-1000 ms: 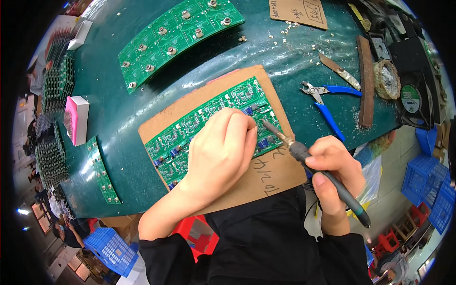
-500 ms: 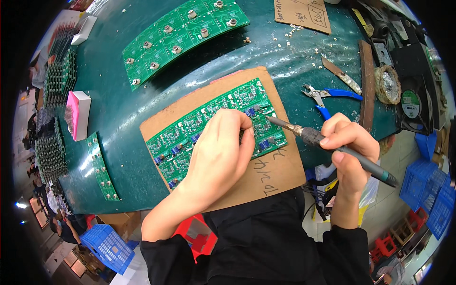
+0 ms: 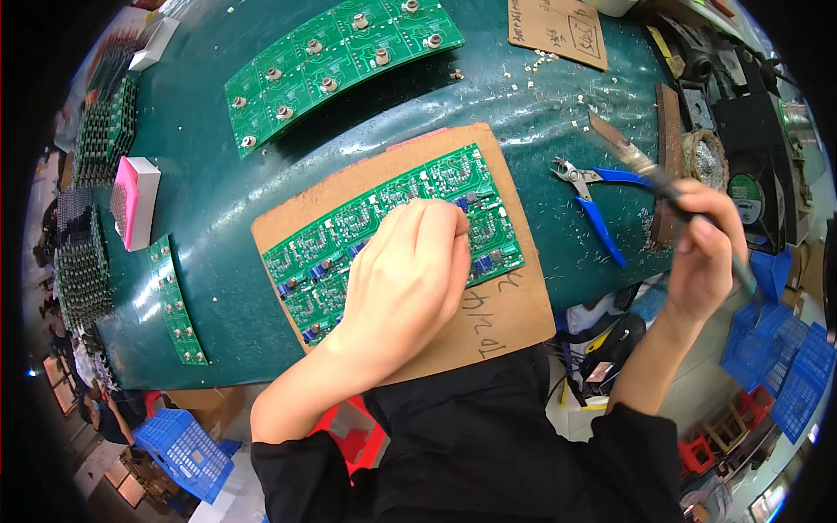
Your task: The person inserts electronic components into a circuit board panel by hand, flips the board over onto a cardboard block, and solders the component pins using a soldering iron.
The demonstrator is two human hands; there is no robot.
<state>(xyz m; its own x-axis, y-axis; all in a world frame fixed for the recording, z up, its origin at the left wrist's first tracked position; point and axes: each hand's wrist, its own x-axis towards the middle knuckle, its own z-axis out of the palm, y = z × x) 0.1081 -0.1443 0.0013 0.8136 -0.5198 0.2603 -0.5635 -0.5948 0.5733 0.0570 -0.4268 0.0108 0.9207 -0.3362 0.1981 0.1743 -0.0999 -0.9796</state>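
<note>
My left hand [image 3: 410, 261] rests over a green circuit board [image 3: 340, 228] crowded with small parts and blue components. Its thumb and fingertips are pinched together near the board's right half, and whatever they hold is hidden. The board lies on a piece of brown cardboard [image 3: 523, 305] with handwriting on it. Off to the right, my right hand [image 3: 708, 253] grips a soldering iron [image 3: 670, 190] like a pen, slightly blurred. The front of the iron overlaps a flat worn metal blade [image 3: 609, 133], so its tip is hard to make out.
Blue-handled cutters [image 3: 597, 218] lie between board and right hand. A larger green panel [image 3: 349, 65] with round metal parts stands beyond. At left are a narrow board strip [image 3: 177, 301], a pink-and-white box [image 3: 138, 205] and stacked boards [image 3: 83, 270]. A fan [image 3: 750, 196] sits far right.
My right hand has carried the soldering iron away from the board, rightward and a little farther off, toward the metal blade. My left hand has stayed pinched over the board.
</note>
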